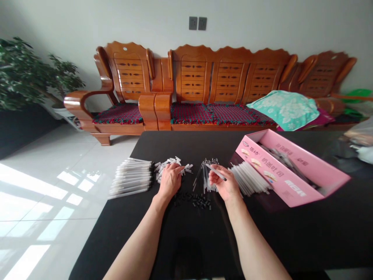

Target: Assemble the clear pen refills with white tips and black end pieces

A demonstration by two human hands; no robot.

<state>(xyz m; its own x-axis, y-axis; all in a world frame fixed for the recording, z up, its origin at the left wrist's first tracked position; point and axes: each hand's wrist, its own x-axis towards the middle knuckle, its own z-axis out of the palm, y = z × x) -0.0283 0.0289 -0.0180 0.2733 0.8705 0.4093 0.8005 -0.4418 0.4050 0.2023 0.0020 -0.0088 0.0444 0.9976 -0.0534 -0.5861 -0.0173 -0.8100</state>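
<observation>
My right hand (226, 182) grips a pen (217, 171) with a whitish barrel and a dark end, held at a slant above the table. Beneath and beside that hand lie a bundle of thin refills (205, 177) and a row of whitish pen barrels (250, 179). My left hand (170, 179) is over a heap of small white pen caps (169, 160), fingers closed together at its right side; what is between the fingertips is hidden. Small black plugs (201, 201) are scattered between my wrists. A stack of pens (132, 177) with dark ends lies left of the caps.
On the right of the black table (192, 241) stands an open pink box (279, 171) with pen parts inside. A plastic bag (361, 136) is at the far right edge. Behind the table are wooden seats (192, 74) with a turquoise cushion (287, 109); a potted plant (37, 77) stands left.
</observation>
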